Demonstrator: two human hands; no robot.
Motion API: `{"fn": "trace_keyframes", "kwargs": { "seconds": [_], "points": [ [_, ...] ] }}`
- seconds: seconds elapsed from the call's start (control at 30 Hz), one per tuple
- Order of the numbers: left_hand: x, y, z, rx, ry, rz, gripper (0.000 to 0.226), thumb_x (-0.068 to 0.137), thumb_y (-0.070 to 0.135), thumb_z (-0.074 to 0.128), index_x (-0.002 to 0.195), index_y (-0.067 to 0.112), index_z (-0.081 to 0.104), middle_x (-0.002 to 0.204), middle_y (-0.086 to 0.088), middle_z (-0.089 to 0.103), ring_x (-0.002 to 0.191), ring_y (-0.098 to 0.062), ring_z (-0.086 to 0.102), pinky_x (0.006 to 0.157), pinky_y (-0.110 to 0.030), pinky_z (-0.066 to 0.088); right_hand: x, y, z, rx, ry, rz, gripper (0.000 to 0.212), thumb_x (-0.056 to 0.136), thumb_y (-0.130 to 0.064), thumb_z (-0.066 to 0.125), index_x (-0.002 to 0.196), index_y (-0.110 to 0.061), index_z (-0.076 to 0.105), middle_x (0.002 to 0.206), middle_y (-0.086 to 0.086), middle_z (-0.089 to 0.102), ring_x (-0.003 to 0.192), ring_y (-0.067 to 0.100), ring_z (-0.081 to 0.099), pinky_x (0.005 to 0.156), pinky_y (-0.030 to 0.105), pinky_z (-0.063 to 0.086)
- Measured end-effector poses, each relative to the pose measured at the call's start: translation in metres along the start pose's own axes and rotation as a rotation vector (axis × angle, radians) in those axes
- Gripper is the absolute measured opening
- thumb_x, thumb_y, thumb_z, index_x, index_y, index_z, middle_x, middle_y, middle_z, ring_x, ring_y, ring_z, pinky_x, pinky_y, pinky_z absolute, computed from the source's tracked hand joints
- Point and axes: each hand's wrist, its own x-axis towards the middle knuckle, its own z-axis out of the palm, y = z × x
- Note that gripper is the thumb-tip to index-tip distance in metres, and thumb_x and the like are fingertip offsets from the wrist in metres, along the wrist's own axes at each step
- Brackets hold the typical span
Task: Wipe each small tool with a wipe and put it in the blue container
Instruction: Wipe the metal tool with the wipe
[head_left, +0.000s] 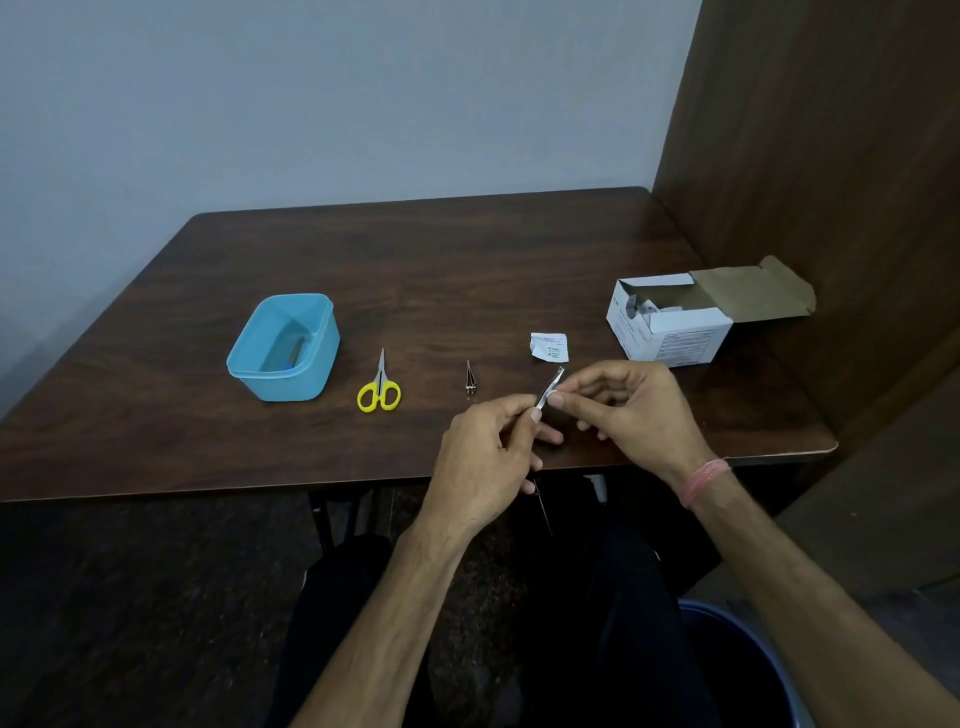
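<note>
Pinching a slim metal tool (549, 391) between my left hand (485, 462) and right hand (631, 410), its length slanting up-right, blue container (283, 347) far off left.

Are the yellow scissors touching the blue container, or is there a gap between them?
Apart. The head view shows bare table between the yellow scissors and the blue container, which stands to their left.

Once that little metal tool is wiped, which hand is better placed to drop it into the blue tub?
Probably the left hand. It already pinches the small silver metal tool, and the light blue plastic container sits on its side of the table. The right hand is farther away.
</note>
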Motion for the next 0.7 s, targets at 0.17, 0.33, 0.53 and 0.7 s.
{"fn": "trace_keyframes", "kwargs": {
  "seconds": [0.17,0.33,0.53,0.7],
  "points": [
    [-0.0015,-0.001,0.0021,0.011,0.031,0.016,0.028,0.115,0.021,0.058,0.125,0.031,0.082,0.094,0.012,0.084,0.065,-0.005,0.073,0.052,-0.024,0.06,-0.001,-0.0016,-0.0015,0.036,-0.144,-0.036,0.015,0.086,-0.019,0.093,0.096,-0.011,0.087,0.09,0.005,0.084,0.069,0.019,0.072,0.066,0.024,0.06],
    [-0.0013,-0.0021,0.0012,0.007,0.009,0.021,0.028,0.115,0.022,0.059,0.13,0.031,0.081,0.096,0.013,0.084,0.066,-0.004,0.072,0.053,-0.025,0.061,0.0005,-0.0009,0.0006,0.021,-0.042,-0.006,0.011,0.088,-0.022,0.092,0.095,-0.015,0.086,0.088,0.001,0.084,0.063,0.011,0.069,0.055,0.016,0.051],
    [-0.0027,-0.0019,0.0021,0.007,0.03,0.026,0.027,0.115,0.021,0.06,0.129,0.033,0.08,0.094,0.012,0.084,0.064,-0.003,0.071,0.051,-0.023,0.059,0.0032,0.001,0.0035,0.013,0.05,-0.014,0.011,0.089,-0.024,0.093,0.093,-0.018,0.086,0.087,0.0,0.083,0.064,0.012,0.069,0.056,0.02,0.053],
    [-0.0021,-0.0018,0.001,0.027,0.016,0.026,0.028,0.115,0.022,0.06,0.128,0.033,0.082,0.093,0.012,0.084,0.065,-0.003,0.072,0.051,-0.023,0.059,0.0012,0.004,0.0023,0.0,-0.046,-0.025,0.01,0.088,-0.024,0.093,0.093,-0.019,0.087,0.091,0.001,0.084,0.065,0.016,0.067,0.063,0.025,0.057]
  ]
}}
